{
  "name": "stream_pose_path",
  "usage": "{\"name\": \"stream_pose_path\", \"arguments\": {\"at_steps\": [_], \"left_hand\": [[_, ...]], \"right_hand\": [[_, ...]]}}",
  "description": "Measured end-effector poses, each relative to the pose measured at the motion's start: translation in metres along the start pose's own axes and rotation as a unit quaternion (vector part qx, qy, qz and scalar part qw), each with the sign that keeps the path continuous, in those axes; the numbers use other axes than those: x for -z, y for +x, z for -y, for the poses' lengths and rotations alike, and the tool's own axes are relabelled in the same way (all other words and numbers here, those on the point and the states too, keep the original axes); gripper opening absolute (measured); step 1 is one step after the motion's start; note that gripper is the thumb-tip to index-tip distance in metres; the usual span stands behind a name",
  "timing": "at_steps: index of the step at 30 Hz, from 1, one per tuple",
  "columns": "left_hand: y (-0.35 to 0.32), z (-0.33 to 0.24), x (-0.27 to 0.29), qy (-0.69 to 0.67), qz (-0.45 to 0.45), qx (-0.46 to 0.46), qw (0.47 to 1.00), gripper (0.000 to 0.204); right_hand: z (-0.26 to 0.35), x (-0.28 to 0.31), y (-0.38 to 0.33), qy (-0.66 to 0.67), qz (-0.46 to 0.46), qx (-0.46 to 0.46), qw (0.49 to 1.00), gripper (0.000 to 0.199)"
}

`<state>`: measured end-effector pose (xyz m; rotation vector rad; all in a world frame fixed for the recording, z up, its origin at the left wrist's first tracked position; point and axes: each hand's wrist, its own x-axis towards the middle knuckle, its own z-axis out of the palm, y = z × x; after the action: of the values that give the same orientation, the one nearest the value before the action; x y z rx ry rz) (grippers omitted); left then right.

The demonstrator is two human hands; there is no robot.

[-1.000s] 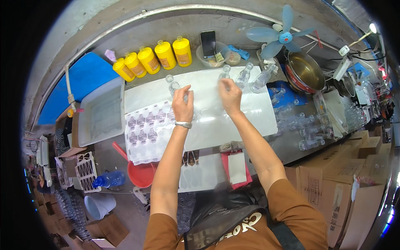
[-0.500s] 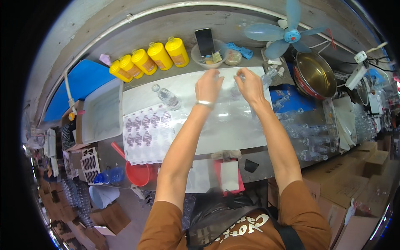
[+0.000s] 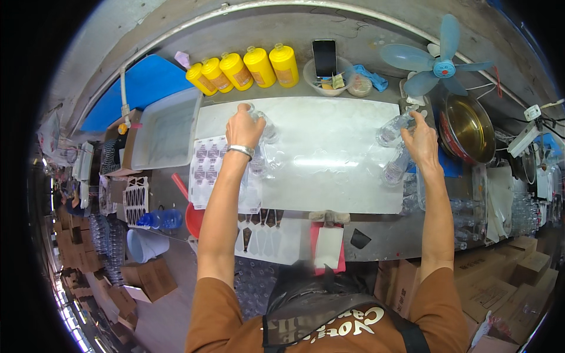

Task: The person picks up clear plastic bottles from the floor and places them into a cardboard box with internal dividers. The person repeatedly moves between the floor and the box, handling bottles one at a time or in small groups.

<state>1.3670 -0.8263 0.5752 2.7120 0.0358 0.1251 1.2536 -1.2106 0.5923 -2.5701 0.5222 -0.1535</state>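
My left hand (image 3: 244, 128) is over the left part of a white board (image 3: 329, 188), its fingers curled round the neck of a clear plastic bottle (image 3: 268, 127). Another clear bottle (image 3: 258, 165) is just below it, beside my wrist. At the board's right edge, my right hand (image 3: 422, 141) has thumb and forefinger closed at the neck of a tilted clear bottle (image 3: 391, 132). One more clear bottle (image 3: 394, 170) is next to that wrist. A sheet of printed labels (image 3: 207, 167) lies left of my left forearm, which partly covers it.
Several yellow bottles (image 3: 256, 66) line the back, beside a clear bowl (image 3: 325, 87) with a phone (image 3: 324, 57). A blue fan (image 3: 444, 68) and a large metal pot (image 3: 468, 126) stand at the right. A plastic tub (image 3: 165, 132) is at the left; cardboard boxes (image 3: 465, 282) stand front right.
My hands have moved apart from the board's middle, the left to its left side and the right to its right edge. The whole view has shifted, with the scene now further right.
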Motion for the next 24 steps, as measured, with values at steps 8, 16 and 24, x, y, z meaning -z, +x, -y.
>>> {"name": "stream_pose_path", "arguments": {"at_steps": [8, 16, 24], "left_hand": [[0.017, 0.028, -0.022, 0.049, -0.01, -0.016, 0.999, 0.042], [-0.12, 0.041, 0.039, -0.1, -0.11, 0.019, 0.989, 0.041], [-0.434, 0.154, 0.108, -0.166, -0.183, 0.15, 0.957, 0.03]], "right_hand": [[-0.007, -0.008, 0.033, -0.085, 0.009, 0.031, 0.996, 0.041], [-0.054, -0.019, 0.021, -0.122, -0.024, 0.125, 0.984, 0.051], [0.007, 0.012, -0.108, -0.031, -0.028, 0.211, 0.977, 0.038]]}}
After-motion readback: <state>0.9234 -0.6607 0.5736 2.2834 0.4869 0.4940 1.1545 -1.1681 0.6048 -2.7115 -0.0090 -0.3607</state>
